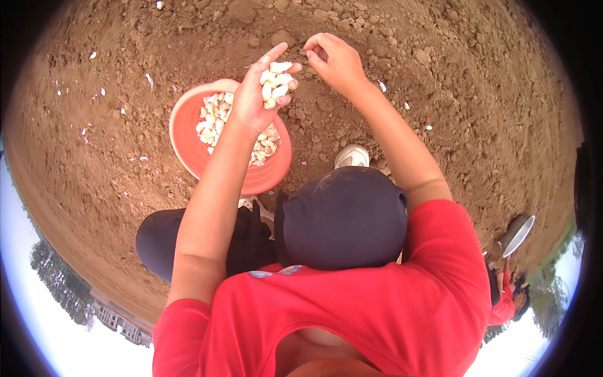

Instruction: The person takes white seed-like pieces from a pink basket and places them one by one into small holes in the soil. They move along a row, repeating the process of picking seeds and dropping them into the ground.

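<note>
Several peeled-looking garlic cloves [277, 84] rest in the palm of my left hand [252, 96], its fingers curled loosely around them. That hand is above an orange plastic basket [186, 141], which holds many more garlic cloves [214, 118]. My wrist and forearm hide part of the basket's contents. To the right, my right hand [337, 61] is over the bare soil [325, 106], thumb and fingertips drawn together. Whether something small sits between those fingertips is too hard to make out.
My bent knee [346, 217] and a white shoe [352, 156] are close behind the hands. Clods [281, 38] and pale scraps [149, 80] dot the ground. At far right another person [504, 301] is beside a metal basin [517, 234].
</note>
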Tool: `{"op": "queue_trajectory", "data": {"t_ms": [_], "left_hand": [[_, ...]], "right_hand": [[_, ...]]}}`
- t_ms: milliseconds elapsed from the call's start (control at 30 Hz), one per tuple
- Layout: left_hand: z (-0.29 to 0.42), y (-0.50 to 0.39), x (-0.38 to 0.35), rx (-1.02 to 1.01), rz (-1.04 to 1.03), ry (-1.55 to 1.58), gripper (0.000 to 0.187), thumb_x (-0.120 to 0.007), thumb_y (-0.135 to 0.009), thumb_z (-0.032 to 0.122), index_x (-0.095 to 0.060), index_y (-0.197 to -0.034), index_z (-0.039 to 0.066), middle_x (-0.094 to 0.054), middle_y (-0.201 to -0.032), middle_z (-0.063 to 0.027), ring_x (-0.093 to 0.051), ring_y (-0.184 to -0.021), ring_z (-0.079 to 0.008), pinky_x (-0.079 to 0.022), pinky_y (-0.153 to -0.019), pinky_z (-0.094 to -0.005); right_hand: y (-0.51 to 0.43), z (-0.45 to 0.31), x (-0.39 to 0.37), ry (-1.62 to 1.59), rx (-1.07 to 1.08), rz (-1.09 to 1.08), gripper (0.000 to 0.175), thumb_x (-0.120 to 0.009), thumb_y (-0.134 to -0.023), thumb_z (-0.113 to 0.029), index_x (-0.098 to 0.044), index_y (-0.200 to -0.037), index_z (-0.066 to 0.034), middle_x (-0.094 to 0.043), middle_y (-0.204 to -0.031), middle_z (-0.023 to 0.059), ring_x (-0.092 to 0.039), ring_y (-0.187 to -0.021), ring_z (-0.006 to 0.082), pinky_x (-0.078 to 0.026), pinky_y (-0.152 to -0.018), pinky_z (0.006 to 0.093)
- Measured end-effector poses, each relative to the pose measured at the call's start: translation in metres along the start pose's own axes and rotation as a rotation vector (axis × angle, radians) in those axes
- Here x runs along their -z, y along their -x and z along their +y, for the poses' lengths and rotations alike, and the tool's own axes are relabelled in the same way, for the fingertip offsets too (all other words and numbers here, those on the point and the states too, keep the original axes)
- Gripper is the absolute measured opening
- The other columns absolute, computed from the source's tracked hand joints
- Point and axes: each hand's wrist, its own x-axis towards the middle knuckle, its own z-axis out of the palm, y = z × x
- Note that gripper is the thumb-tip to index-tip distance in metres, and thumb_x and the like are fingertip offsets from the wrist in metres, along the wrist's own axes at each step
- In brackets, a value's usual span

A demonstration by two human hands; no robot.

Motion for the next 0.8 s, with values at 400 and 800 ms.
{"op": "queue_trajectory", "data": {"t_ms": [400,800], "left_hand": [[-0.001,-0.002,0.001,-0.003,-0.001,-0.112,0.042,-0.043,-0.099,0.028,-0.047,-0.135,0.008,-0.063,-0.098,-0.0027,-0.062,-0.074,-0.0129,-0.045,-0.049,-0.0215],[0.005,-0.002,0.007,-0.050,0.042,-0.057,0.047,-0.046,-0.097,0.028,-0.042,-0.138,0.005,-0.059,-0.106,-0.0098,-0.058,-0.077,-0.0156,-0.045,-0.049,-0.0208]], "right_hand": [[-0.003,-0.052,0.024,-0.093,0.342,-0.103,0.022,-0.068,-0.082,-0.025,-0.069,-0.100,-0.0135,-0.061,-0.087,0.0078,-0.061,-0.085,0.0283,-0.050,-0.074,0.0391],[-0.033,0.000,0.031,-0.422,-0.004,-0.067,0.023,-0.062,-0.092,-0.020,-0.062,-0.107,-0.0034,-0.064,-0.094,0.0010,-0.059,-0.077,0.0089,-0.050,-0.072,0.0249]]}}
